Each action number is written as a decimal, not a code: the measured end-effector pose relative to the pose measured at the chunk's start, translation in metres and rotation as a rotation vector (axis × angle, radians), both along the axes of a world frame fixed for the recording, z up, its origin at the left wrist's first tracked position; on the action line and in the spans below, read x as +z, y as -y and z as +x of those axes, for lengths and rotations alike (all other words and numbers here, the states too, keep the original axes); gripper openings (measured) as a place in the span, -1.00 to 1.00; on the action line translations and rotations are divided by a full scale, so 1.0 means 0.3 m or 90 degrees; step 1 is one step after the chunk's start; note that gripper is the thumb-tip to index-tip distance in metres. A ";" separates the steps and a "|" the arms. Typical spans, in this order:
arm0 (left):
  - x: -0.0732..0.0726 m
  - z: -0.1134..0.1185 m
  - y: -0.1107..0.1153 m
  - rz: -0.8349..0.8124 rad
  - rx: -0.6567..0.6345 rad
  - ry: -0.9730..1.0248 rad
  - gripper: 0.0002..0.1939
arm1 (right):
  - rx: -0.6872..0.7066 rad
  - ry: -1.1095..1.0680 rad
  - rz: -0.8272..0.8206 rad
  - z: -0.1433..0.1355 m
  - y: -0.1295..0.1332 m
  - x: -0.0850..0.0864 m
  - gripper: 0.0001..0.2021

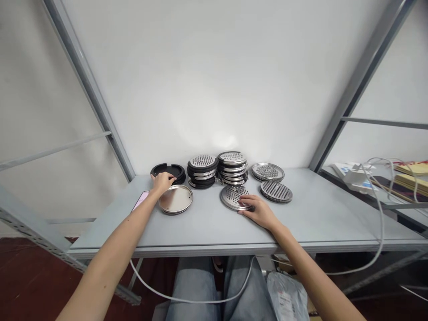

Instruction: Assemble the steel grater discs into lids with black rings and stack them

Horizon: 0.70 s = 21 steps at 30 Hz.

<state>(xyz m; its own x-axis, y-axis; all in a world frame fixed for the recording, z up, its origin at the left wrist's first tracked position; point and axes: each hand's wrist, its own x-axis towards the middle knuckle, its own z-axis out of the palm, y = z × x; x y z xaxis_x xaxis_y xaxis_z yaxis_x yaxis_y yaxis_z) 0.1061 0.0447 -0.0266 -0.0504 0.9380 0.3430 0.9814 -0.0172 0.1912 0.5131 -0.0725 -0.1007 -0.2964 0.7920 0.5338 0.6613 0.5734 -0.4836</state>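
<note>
My left hand (162, 182) reaches to the back left, its fingers closed on the near rim of a black ring (169, 170) at the top of a small stack. Just in front of that stack lie smooth, round metal trays (176, 199) with raised rims. My right hand (259, 212) rests at the right edge of a round metal grater plate (231, 196), thumb at the front and fingers over its holes. The plate lies flat on the table, with others seemingly beneath it.
Two stacks of black-rimmed round graters (202, 167) with small chains stand along the wall. More metal rings (267, 171) and slotted grater plates (276, 191) lie right. A phone (140, 200) is under my left forearm. A white cable (381, 227) loops over the table edge.
</note>
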 end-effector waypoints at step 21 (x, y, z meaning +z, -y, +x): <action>0.021 -0.218 -0.124 0.026 0.210 0.256 -0.51 | -0.008 -0.005 -0.010 0.000 0.002 0.001 -0.66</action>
<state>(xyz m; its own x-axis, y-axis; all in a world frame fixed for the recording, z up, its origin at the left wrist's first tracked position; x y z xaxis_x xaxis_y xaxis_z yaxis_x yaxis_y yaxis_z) 0.0407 0.0819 -0.0202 -0.4760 0.8365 0.2715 0.7850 0.2650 0.5599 0.5133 -0.0732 -0.1004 -0.2828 0.8039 0.5232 0.6644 0.5576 -0.4976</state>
